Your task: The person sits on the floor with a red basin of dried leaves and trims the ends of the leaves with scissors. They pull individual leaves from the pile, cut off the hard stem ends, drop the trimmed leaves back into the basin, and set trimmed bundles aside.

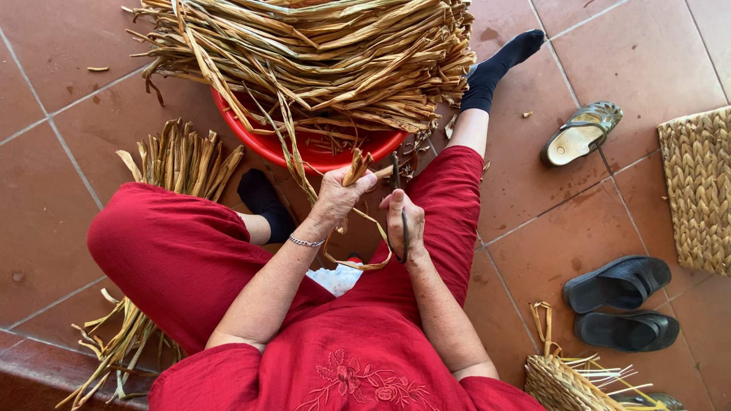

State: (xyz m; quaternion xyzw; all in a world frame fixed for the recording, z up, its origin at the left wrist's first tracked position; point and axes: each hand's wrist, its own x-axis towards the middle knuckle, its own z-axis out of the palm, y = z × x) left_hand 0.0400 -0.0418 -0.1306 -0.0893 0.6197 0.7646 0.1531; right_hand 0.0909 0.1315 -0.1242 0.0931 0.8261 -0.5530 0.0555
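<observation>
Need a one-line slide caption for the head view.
Seated person's left hand grips a dried leaf strip, right hand holds a thin dark tool, before a red basin.

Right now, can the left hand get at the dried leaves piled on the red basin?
Probably yes. The left hand already grips a leaf strand just short of the red basin, and the dried leaves lie straight ahead with nothing between.

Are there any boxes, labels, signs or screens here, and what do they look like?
None in view: no package, label, sign or screen.
Only unmarked things show:
Red basin, round, heaped with dried tan leaf strips.
Woven mat, tan, at the right edge.
Woven basket, tan, bottom right.
The left hand grips a leaf strip; the right hand holds a thin dark tool.
</observation>
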